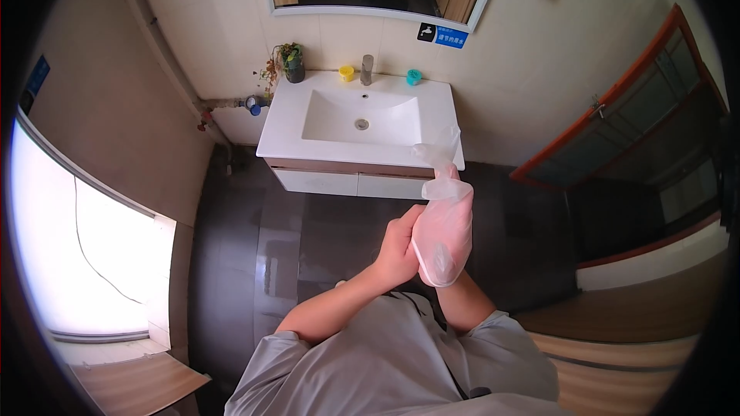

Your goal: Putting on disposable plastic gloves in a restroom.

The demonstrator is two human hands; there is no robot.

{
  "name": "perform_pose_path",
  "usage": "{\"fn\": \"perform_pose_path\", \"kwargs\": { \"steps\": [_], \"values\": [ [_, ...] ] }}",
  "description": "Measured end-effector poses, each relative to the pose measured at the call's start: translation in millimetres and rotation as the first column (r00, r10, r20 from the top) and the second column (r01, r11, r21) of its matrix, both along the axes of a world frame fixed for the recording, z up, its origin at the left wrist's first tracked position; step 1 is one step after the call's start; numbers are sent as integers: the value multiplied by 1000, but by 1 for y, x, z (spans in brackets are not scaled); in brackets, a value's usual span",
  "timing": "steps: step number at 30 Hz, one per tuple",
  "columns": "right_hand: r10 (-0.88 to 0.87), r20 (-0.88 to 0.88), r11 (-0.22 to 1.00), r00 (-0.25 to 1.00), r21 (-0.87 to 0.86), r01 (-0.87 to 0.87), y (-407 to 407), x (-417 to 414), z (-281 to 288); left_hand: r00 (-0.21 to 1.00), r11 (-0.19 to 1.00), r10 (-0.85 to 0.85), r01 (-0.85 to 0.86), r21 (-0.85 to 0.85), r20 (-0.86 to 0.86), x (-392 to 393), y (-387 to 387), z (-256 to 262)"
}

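A thin translucent disposable glove (pixel 442 228) partly covers my right hand (pixel 457 214), with its loose fingertips sticking out beyond my fingers, over the front right edge of the white washbasin (pixel 277 133). My left hand (pixel 399 245) is bare and grips the glove at its side, near the rolled cuff; its fingertips are hidden behind the glove. How the fingers of my right hand lie inside the glove is hard to make out, and I see no object in that hand.
Behind the basin stand a metal faucet (pixel 366 70), a yellow tub (pixel 346 73), a teal tub (pixel 413 77) and a potted plant (pixel 293 63). A mirror (pixel 370 10) hangs above. Pipes with a water meter (pixel 252 105) run left; an orange-framed door (pixel 613 98) stands right.
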State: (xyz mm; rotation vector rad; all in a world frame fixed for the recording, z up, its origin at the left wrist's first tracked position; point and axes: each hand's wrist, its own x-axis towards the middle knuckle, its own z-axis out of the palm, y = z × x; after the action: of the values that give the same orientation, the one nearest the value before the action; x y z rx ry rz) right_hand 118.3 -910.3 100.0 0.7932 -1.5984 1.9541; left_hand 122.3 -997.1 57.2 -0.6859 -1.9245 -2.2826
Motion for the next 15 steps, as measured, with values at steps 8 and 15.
{"fn": "perform_pose_path", "kwargs": {
  "steps": [8,15],
  "values": [
    [69,-326,949,943,312,39,8,-26,18,933,882,153,-278,-380,-327,-17,-8,-22],
    [-49,-478,802,877,504,319,14,-37,40,978,953,-120,66,-296,-170,-34,-8,11]
  ]
}}
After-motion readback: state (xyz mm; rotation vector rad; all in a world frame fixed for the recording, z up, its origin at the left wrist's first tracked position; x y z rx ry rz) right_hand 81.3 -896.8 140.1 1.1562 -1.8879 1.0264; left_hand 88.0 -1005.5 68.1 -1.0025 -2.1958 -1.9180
